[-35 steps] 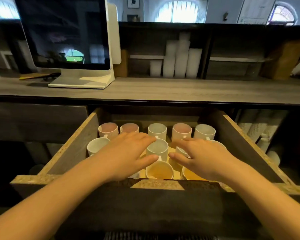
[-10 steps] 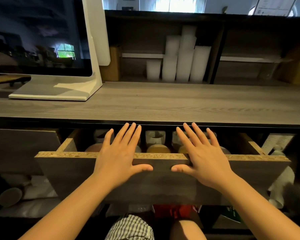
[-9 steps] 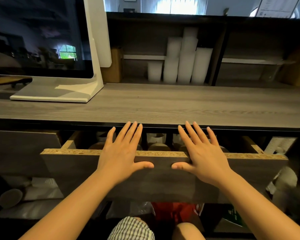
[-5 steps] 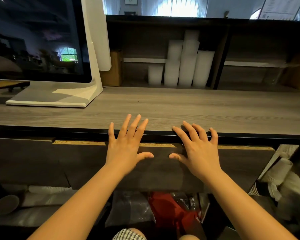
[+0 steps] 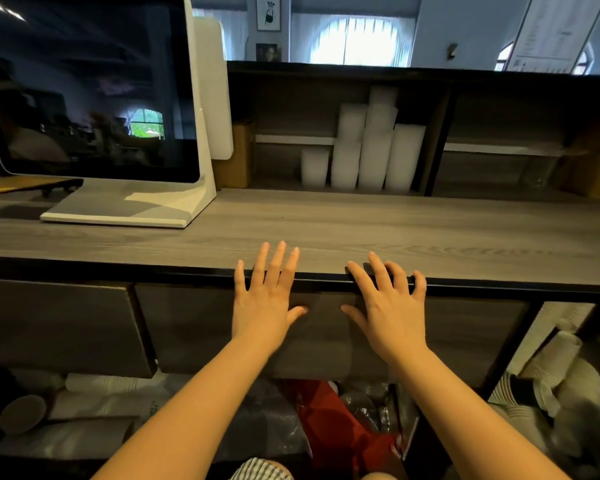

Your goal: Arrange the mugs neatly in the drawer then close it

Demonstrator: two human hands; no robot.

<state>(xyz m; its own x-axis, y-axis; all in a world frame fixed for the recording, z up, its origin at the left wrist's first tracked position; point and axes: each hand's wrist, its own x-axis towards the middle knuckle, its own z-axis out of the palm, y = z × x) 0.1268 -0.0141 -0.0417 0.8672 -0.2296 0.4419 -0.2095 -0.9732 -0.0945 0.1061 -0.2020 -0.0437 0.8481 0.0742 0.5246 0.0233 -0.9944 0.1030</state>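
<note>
The drawer (image 5: 194, 327) is pushed in under the grey wooden counter (image 5: 361, 230), its dark front flush with the neighbouring panel. The mugs are hidden inside it. My left hand (image 5: 264, 299) lies flat on the drawer front with straight, spread fingers whose tips reach over the counter's edge. My right hand (image 5: 388, 306) presses the front beside it, fingers spread and slightly bent over the counter's black edge. Neither hand holds anything.
A white-framed screen (image 5: 90, 95) on its stand sits on the counter at the left. Stacks of white cups (image 5: 364, 150) fill the shelf behind. Below the drawer lie sleeves of paper cups (image 5: 84, 403), a red bag (image 5: 340, 431) and more cups (image 5: 555, 355) at the right.
Both hands pushed the drawer front inward; the gap that showed the mugs and the chipboard top edge has vanished, and the drawer now sits fully under the counter.
</note>
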